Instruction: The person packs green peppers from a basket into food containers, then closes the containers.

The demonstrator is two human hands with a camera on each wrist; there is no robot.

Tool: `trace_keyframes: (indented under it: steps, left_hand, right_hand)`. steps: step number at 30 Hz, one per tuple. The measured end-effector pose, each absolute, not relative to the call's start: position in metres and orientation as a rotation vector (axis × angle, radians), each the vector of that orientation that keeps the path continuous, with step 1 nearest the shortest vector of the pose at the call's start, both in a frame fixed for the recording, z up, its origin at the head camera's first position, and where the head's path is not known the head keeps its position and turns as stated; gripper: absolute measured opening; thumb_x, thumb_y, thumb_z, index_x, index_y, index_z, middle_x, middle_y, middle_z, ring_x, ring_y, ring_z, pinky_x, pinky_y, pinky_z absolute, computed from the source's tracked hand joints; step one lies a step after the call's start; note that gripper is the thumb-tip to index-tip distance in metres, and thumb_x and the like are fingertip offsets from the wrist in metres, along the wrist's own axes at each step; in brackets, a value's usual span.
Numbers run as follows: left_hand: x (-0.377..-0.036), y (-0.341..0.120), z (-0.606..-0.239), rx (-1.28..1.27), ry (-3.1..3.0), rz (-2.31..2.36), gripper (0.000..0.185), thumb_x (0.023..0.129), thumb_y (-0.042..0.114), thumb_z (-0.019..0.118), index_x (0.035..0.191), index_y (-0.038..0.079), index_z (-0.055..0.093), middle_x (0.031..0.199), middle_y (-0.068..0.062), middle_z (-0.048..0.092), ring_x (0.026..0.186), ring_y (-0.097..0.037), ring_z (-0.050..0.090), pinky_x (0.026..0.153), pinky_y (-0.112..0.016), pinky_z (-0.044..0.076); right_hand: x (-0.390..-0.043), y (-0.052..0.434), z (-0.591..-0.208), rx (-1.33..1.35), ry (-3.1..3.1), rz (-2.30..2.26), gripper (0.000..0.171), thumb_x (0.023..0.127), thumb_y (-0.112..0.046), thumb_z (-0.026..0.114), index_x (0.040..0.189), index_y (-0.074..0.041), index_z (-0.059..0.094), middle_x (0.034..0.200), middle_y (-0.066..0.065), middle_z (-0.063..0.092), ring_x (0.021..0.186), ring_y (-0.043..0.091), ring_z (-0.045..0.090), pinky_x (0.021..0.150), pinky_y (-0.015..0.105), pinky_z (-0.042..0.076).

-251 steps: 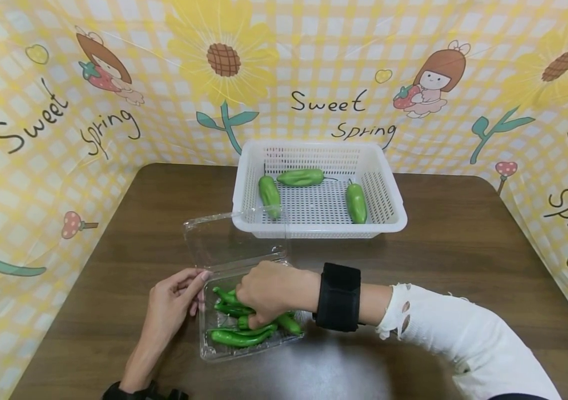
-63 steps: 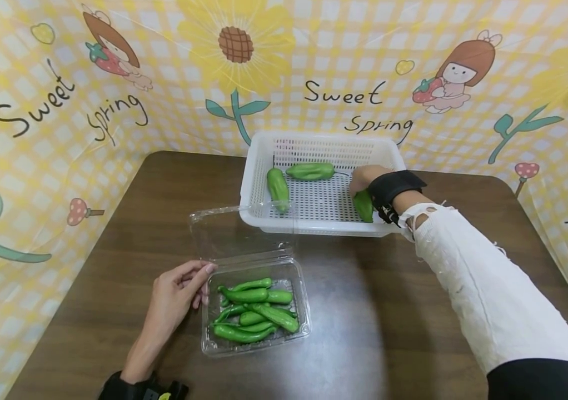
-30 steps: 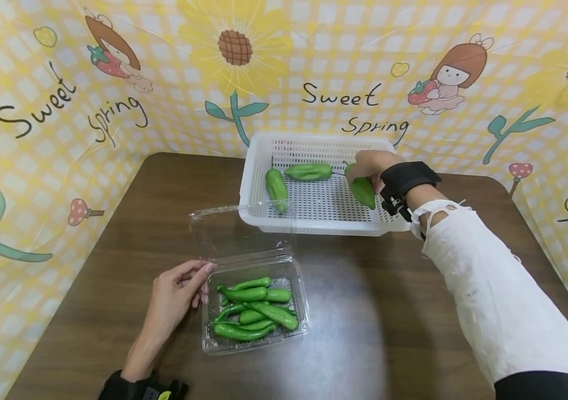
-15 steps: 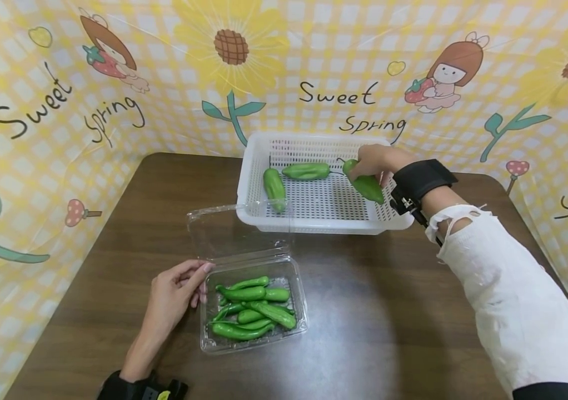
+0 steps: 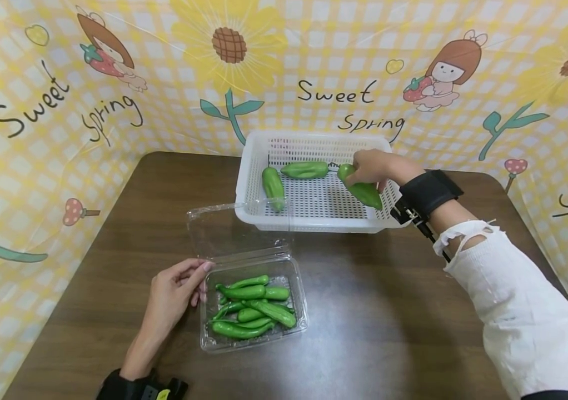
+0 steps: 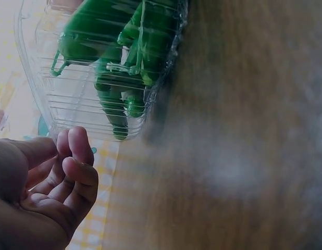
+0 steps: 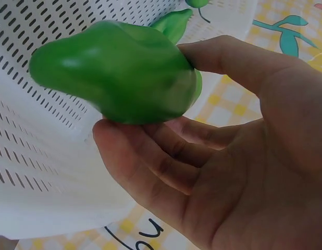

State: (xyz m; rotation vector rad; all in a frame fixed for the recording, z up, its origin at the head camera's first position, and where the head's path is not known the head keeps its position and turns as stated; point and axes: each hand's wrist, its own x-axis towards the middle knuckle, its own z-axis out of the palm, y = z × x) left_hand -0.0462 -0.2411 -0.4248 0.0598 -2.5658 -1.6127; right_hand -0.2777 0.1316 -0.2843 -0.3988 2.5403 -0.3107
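Pepper (image 5: 362, 188) is up in the right hand (image 5: 375, 166), held over the right end of the white basket (image 5: 314, 225), and its long axis runs on a slant: the stem end points up toward the far left, the blunt tip down toward the near right wall. Working down in size: the brown counter (image 5: 414, 311) carries everything, and the basket sits at its far side with two more green peppers lying on its floor, one (image 5: 273, 186) running near-to-far, the other (image 5: 305, 169) lying crosswise. Nearer, the clear clamshell tray (image 5: 254, 341) stands with its lid open, holding a pile of slim green chillies (image 5: 251, 314). The right grip is curled round the pepper, thumb on top and fingers beneath in the wrist view. The left hand (image 5: 174, 294) rests at the tray's left edge, fingers loosely bent, fingertips at the rim, clasping nothing.
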Motion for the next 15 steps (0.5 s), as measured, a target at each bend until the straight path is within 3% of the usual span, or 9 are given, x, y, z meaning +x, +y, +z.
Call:
trace_keyframes:
  steps: [15]
  left_hand:
    - [-0.045, -0.24, -0.425, 0.058, -2.573, -1.599, 0.02, 0.1, 0.025, 0.061, 0.107, 0.01, 0.072, 0.064, -0.011, 0.065, 0.045, -0.022, 0.057, 0.041, -0.031, 0.049]
  right_hand:
    - [-0.254, 0.137, -0.277, -0.551, 2.581, -0.348, 0.048, 0.095, -0.027, 0.062, 0.13, 0.003, 0.048, 0.11, 0.022, 0.061, 0.076, 0.023, 0.067, 0.063, 0.037, 0.062]
